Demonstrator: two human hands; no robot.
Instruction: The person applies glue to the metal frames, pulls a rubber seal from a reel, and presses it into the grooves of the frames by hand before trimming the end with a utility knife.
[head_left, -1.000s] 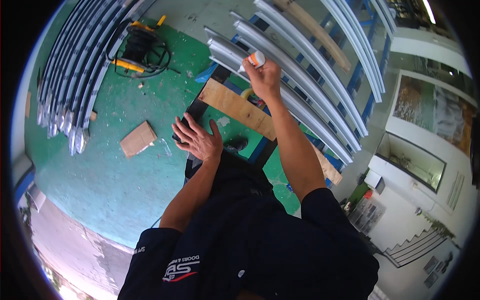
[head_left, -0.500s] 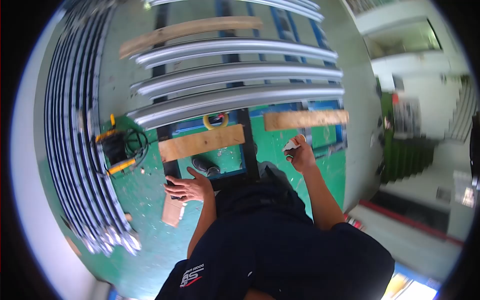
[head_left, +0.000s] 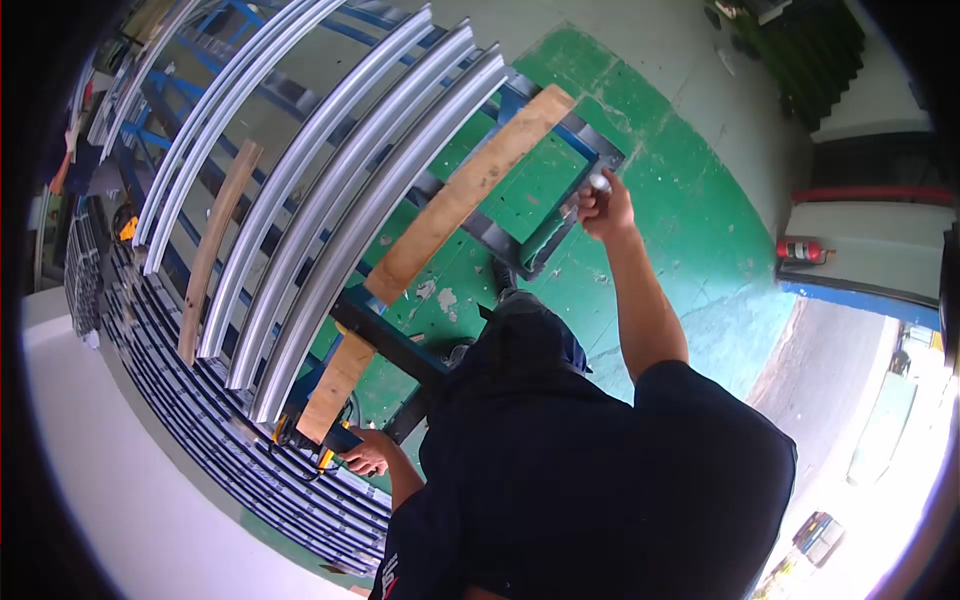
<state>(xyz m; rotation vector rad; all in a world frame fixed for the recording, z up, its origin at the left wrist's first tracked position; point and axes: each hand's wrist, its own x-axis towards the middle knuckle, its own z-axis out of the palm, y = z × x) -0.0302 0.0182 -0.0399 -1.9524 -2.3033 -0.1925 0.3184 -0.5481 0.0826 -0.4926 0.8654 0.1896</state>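
Observation:
My right hand (head_left: 606, 207) is raised over the right end of a dark metal frame (head_left: 540, 250). Its fingers are closed round a small white object (head_left: 600, 183), whose kind I cannot make out. At the frame's near left corner, my left hand (head_left: 370, 453) has its fingers curled over the bar end, partly hidden. Between the hands, a long wooden board (head_left: 470, 195) and a shorter wooden block (head_left: 337, 388) lie across the frame. Beyond them, several silver metal profiles (head_left: 385, 230) rest side by side.
Another wooden strip (head_left: 218, 250) lies between the profiles. Bundled dark profiles (head_left: 250, 465) line the left floor. A black and yellow tool (head_left: 290, 432) with a cable is beside my left hand. A fire extinguisher (head_left: 805, 251) stands far right. Another person's arm (head_left: 66, 160) shows far left.
My view has swung to the right, so the frame and profiles now run diagonally. My right hand has moved out to the frame's right end, and my left fingers are less spread.

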